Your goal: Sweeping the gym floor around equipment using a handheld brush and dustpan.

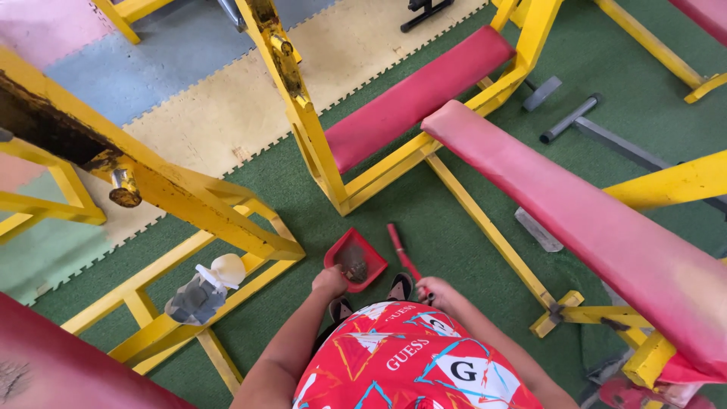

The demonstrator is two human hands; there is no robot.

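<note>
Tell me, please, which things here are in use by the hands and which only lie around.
In use:
- left hand holding red dustpan with dirt in it
- right hand holding red brush handle

Lying around:
- spray bottle on yellow frame
- red padded benches
- grey bars on green floor

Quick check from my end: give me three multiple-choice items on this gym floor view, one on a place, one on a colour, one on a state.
1. Where is the spray bottle?
A. on the yellow frame at left
B. on a red bench
C. in the dustpan

2. What colour is the dustpan?
A. blue
B. red
C. yellow

3. What is the state of the dustpan?
A. empty
B. holding a pile of debris
C. upside down

Answers: 1 A, it lies across the frame's low bars. 2 B, the tray is red. 3 B, a grey-brown heap sits inside while the left hand holds it; the right hand grips the red brush handle.
</note>
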